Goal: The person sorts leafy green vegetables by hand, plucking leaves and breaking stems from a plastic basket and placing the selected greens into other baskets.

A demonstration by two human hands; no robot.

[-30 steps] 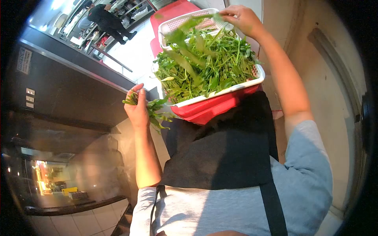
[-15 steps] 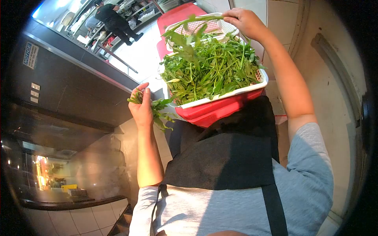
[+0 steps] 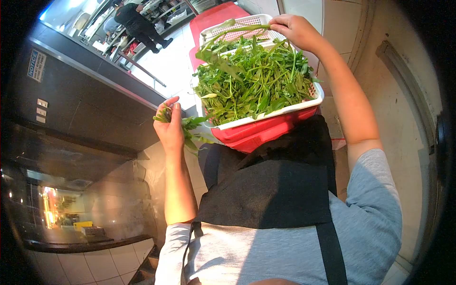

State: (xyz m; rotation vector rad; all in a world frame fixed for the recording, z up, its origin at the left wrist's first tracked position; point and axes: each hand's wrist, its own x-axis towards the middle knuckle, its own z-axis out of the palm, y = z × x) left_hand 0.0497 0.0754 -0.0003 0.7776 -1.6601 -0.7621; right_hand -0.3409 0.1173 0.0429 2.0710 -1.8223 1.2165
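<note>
A white plastic basket [image 3: 266, 117] heaped with leafy green stalks [image 3: 256, 83], which look like water spinach, rests on a red container [image 3: 251, 135] in front of me. Beyond it sits a second white basket [image 3: 259, 20] with greens inside. My right hand [image 3: 298, 32] pinches the end of one long stalk [image 3: 247, 28], whose leaves hang to the left over the heap. Left of the near basket, my left hand [image 3: 170, 126] is closed round a small bunch of leafy stems [image 3: 192, 124]; the leaves droop past its right side.
A red surface [image 3: 216, 16] extends behind the baskets. Along the left runs a dark wall panel with a notice [image 3: 36, 65]. Another person [image 3: 135, 23] in dark clothes stands by metal shelves at the upper left. A pale wall [image 3: 399, 118] borders my right side.
The stalk in my right hand has swung lower, its leaves now nearer the heap. My left hand has shifted very slightly, still holding its bunch.
</note>
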